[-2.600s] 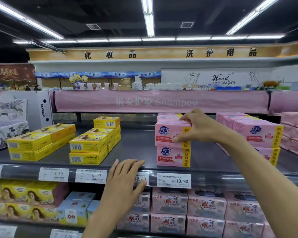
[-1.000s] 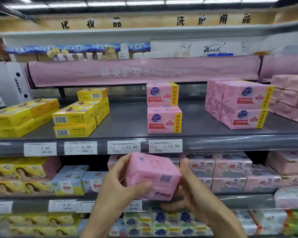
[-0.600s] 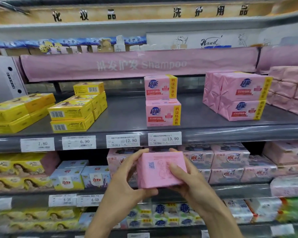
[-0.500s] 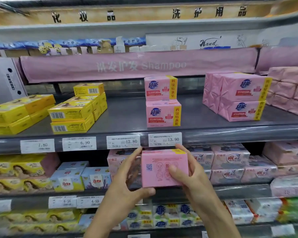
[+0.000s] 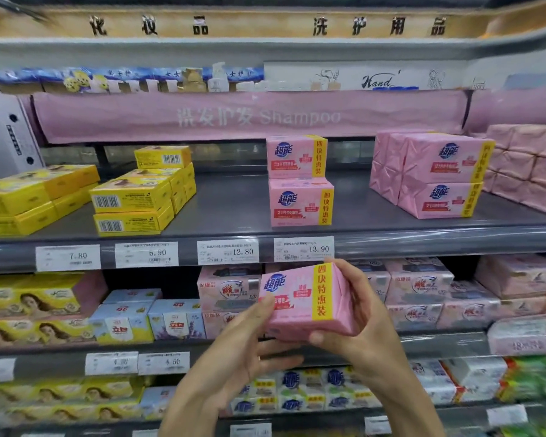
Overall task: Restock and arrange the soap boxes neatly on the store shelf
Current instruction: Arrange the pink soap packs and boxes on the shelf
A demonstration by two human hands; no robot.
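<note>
Both hands hold a pink soap box [image 5: 300,299] in front of the second shelf, its printed front with the yellow side stripe facing me. My left hand [image 5: 246,345] supports it from below and left, thumb on the front face. My right hand [image 5: 356,313] grips its right end, fingers curled round the back. Above, on the grey shelf [image 5: 234,212], two matching pink boxes [image 5: 300,181] stand stacked above the 13.90 price tag [image 5: 304,249]. A larger stack of pink boxes [image 5: 435,175] sits to the right.
Yellow soap boxes [image 5: 133,197] are stacked at the shelf's left, more at the far left [image 5: 29,197]. Bare shelf surface lies on both sides of the two-box stack. Lower shelves are packed with pink, blue and yellow soap packs. A pink Shampoo banner [image 5: 249,116] hangs above.
My hands left the top shelf, brought up a pink box and turned it over, from its back with the barcode to its printed front. The view tilted down.
</note>
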